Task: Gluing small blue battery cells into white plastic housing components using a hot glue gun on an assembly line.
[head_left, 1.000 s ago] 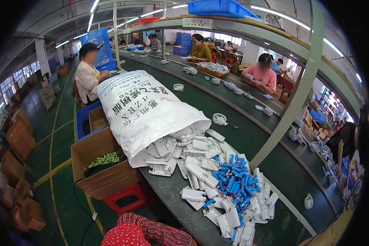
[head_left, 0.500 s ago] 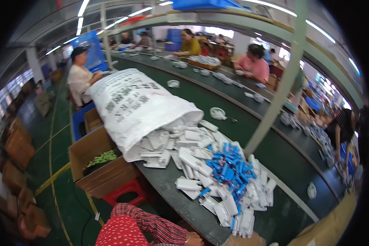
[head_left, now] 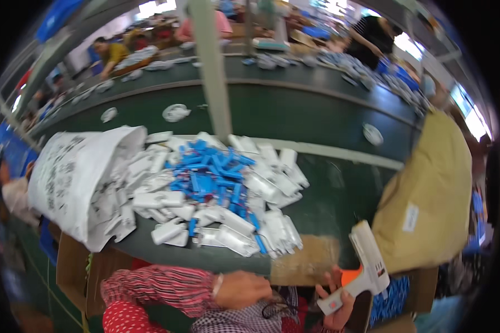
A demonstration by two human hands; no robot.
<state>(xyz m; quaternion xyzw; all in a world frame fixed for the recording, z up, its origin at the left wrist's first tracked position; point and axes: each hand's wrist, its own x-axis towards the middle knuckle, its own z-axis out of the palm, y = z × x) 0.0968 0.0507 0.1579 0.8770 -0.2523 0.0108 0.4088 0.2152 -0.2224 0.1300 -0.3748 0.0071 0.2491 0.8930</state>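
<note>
At the lower right, my right hand (head_left: 341, 311) is closed round the grip of a white pistol-shaped tool (head_left: 370, 261) with an orange trigger piece. Its long body points up, beside a tan sack. My left hand (head_left: 243, 289) is over my lap at the table's near edge, back upward; its fingers bend down and are blurred, so their grip does not show. A dark cord (head_left: 278, 308) loops close to its fingertips. On the dark table in front lie white plastic shells (head_left: 236, 238), with blue battery-like cylinders with thin wires (head_left: 205, 172) heaped among them.
A white woven sack (head_left: 66, 177) spills more shells at the left. The tan sack (head_left: 428, 205) stands at the right, above a carton of blue pieces (head_left: 391, 299). Brown cardboard (head_left: 305, 258) lies at the near edge. Beyond a pale post (head_left: 211, 72) runs a conveyor; other people work there.
My view has swung to the right, so the pile sits further left. My right hand with the white pistol-shaped tool has come into sight, and more of my left hand shows.
</note>
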